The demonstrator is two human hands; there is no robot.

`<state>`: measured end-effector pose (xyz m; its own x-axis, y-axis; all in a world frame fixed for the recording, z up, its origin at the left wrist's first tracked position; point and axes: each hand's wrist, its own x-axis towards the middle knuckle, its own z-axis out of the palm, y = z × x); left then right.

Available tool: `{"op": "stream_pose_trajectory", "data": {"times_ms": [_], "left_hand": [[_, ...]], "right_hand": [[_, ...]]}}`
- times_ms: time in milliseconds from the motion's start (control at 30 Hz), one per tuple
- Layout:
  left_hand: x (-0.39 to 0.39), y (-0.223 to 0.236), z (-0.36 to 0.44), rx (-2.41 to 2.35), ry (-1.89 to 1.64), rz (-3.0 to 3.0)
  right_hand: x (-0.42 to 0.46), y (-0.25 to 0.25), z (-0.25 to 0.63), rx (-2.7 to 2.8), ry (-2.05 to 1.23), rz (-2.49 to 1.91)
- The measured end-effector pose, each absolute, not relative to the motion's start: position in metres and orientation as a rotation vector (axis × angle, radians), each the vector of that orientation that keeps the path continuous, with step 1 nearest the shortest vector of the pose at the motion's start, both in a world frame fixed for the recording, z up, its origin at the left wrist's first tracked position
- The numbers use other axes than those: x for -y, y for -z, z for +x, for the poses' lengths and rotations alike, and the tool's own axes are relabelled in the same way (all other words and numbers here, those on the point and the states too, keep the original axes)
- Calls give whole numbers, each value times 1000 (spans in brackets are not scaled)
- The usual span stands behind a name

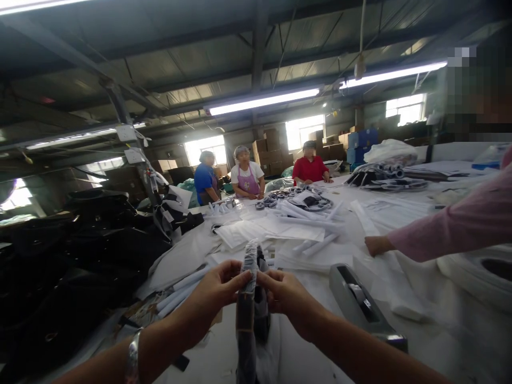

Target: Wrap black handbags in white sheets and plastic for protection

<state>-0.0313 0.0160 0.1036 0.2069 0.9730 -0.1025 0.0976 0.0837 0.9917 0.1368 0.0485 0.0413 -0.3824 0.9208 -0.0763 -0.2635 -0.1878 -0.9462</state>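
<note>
In the middle of the head view, a dark strap-like piece stands on edge, its upper part covered with crinkled whitish film. My left hand pinches it from the left, thumb and fingers closed near the film-covered part. From the right, my right hand closes thumb and fingertips on the same piece at about the same height. Its lower end runs down out of view, and my fingers hide part of the film. To the right of my right hand sits a grey tape dispenser.
White sheets and rolled white tubes cover much of the table. Black bags are heaped at left. A co-worker's pink sleeve reaches in from the right. Several people stand across the table, near wrapped rings.
</note>
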Motion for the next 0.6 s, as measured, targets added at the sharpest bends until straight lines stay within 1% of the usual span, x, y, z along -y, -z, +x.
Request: {"op": "stream_pose_trajectory", "data": {"times_ms": [200,400,600], "left_hand": [[-20,-104,-33,-1214,-965,1312],[-29,-100,-38,-1242,-999,1327],[-29,-107,-41,-1234,-909,1216]], "right_hand": [[-48,-50,137,1133,-1768,-842],[-46,-61,147,1171,-1876,-716],[-49,-65,150,1242,-1818,-724]]}}
